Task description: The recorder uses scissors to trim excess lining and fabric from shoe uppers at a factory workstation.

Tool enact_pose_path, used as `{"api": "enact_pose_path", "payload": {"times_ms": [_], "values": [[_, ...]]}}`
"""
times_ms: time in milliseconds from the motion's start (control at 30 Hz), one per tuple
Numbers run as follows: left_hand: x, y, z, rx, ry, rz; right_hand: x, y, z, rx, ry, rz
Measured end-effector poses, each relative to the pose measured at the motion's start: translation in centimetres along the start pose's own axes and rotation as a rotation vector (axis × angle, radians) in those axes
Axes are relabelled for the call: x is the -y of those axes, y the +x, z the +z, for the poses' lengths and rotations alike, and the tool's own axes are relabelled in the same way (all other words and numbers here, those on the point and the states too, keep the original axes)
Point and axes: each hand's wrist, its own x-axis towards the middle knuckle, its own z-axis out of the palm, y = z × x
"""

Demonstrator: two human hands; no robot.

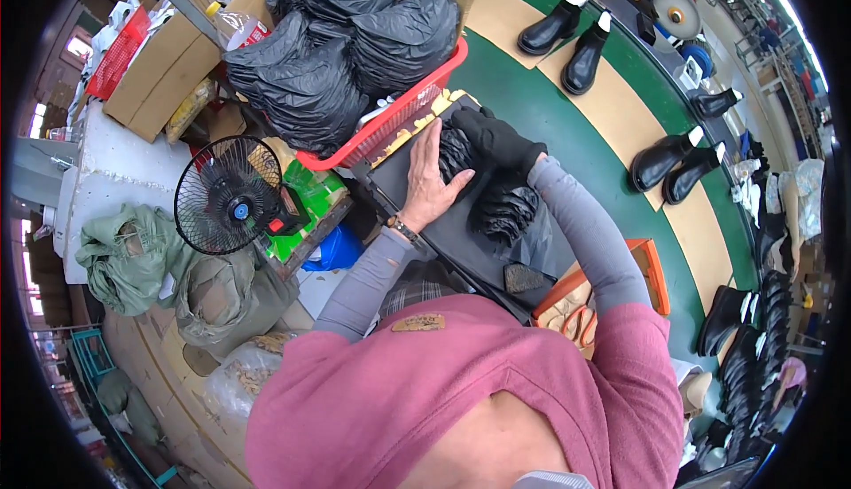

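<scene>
A crumpled bundle of thin black plastic (456, 153) lies between my hands on a dark work surface (390, 189). My bare left hand (429, 182) rests against its left side, fingers stretched out and thumb apart. Over its far right side curls my right hand (502, 140) in a black glove, closed round the bundle; its fingertips are partly lost against the black plastic. Below the right wrist sits a second gathered black plastic bundle (507, 212). Closer to my body lies a small dark, rough block (523, 278).
Ahead on the left, a red basket (390, 125) and a cardboard box hold black plastic bundles (306, 81). A black fan (232, 201) stands at left. On the right, a green conveyor (620, 165) carries black boots (585, 54). An orange tray (651, 272) is by my right elbow.
</scene>
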Motion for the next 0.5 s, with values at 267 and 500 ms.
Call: {"api": "enact_pose_path", "payload": {"times_ms": [267, 500], "values": [[-2.0, 3.4, -3.1, -0.032, 0.114, 0.154, -2.5, -1.8, -1.4, -0.187, 0.418, 0.232], [-1.7, 10.5, -15.9, -0.41, 1.015, -0.022, 4.9, -3.2, -7.6, -0.4, 0.431, 0.169]]}}
